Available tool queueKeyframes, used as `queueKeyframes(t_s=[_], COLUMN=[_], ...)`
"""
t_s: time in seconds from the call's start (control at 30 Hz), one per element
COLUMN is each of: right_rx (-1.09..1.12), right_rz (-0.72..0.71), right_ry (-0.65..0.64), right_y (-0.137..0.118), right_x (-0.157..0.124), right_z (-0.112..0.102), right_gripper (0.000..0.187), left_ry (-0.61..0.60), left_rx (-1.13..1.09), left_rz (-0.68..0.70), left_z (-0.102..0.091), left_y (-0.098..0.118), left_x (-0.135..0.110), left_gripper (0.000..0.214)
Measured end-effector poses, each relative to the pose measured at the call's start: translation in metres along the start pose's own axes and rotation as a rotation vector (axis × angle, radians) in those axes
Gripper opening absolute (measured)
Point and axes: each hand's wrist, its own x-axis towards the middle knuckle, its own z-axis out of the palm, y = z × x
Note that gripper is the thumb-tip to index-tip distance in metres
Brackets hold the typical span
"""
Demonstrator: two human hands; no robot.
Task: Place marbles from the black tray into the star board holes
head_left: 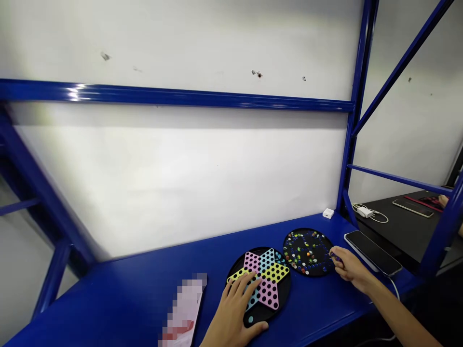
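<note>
A Chinese checkers board (268, 289) with a pink, yellow and light blue star full of round holes lies on the blue table. My left hand (235, 303) rests over its left side, fingers spread, palm down. Beside it, to the right, sits a round black tray (318, 272) scattered with many small coloured marbles (307, 254). At the tray's right rim my right hand (345, 267) is closed in a pinch. Something small and dark blue, which looks like a marble (336, 258), shows between its fingers.
A phone (184, 308), partly pixelated, lies left of the board. Another phone (374, 251) with a white cable is right of my right hand. A small white case (328, 213) sits near the blue frame post (347, 154). Beyond it, a black table (394, 226) holds a charger and a phone.
</note>
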Motion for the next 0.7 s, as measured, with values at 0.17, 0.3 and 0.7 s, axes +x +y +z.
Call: queueKeyframes(t_s=[0.17,0.3,0.7], right_rx=[0.429,0.072,-1.189], right_rz=[0.029,-0.046,-0.366], right_ry=[0.032,0.103,0.219], right_y=[-0.004,0.004,0.022], right_x=[-0.003,-0.002,-0.003], right_z=[0.000,0.008,0.039], right_gripper=[0.033,0.041,0.033], left_ry=[-0.008,0.009,-0.008], left_rx=[-0.004,-0.009,-0.014], left_rz=[-0.014,-0.004,-0.004], left_z=[-0.001,-0.001,0.002], left_y=[0.000,0.000,-0.003], left_x=[0.000,0.000,-0.001], left_gripper=[0.082,0.081,0.083])
